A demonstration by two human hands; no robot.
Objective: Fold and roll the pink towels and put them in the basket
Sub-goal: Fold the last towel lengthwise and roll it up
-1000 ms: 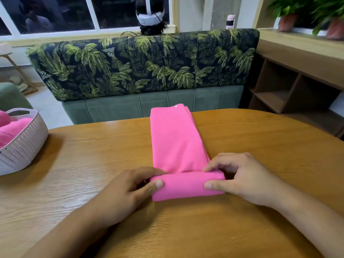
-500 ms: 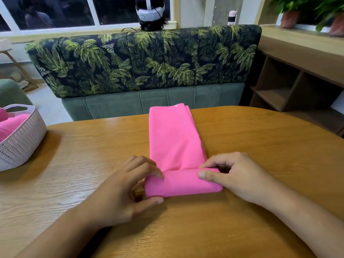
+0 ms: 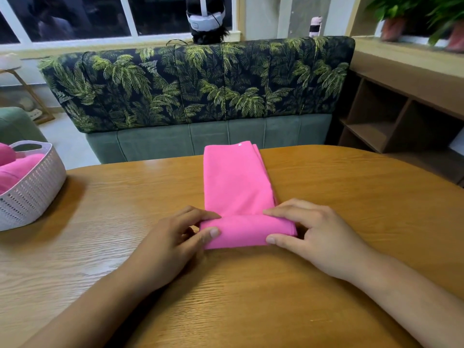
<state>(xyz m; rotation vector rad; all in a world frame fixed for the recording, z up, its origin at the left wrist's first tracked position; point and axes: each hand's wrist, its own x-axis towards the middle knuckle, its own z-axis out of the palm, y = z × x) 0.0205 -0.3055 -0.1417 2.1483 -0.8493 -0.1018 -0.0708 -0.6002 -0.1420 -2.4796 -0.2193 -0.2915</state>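
At the table's (image 3: 351,197) near middle, the left hand (image 3: 165,249) and right hand (image 3: 319,237) pinch the rolled end of the pink towel (image 3: 236,187) (thumbs front, fingers on top); its flat length runs away. Far left, the basket (image 3: 32,194) holds pink towels.

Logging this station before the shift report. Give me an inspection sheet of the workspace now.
Surface: wooden table, grain bare, no spills seen.
Job's things: pink towel lies in a long folded strip, near end rolled; basket at the table's left holds more pink towels.
Clutter: nothing seen.
Hands: left hand and right hand each pinch one end of the roll.
Cables: thin dark wire beside the headset behind the palm-print sofa.
Surroundings: window behind, open shelf unit at right, potted plants on the ledge.
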